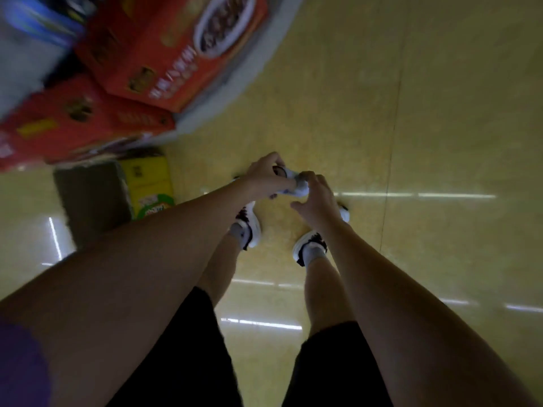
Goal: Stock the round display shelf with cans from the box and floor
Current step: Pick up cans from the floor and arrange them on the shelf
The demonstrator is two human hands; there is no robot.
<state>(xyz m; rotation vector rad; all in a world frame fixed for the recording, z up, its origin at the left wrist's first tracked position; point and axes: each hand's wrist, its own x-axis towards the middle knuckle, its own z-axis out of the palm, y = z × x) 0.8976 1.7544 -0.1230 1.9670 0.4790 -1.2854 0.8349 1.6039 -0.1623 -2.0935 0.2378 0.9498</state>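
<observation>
Both bare arms reach straight toward twelve o'clock; the left hand (266, 174) and right hand (316, 198) meet, fingers curled, gripping a small white object (296, 185).

Both hands meet out front, above the floor (440, 113): left hand (266, 174) and right hand (316, 195) touching on a small can (293, 183) between them. Feet below them. Far left, the shelf (235, 83) carries stacked cartons (176, 54); the box (117, 195) sits on the floor just beneath its edge.
</observation>
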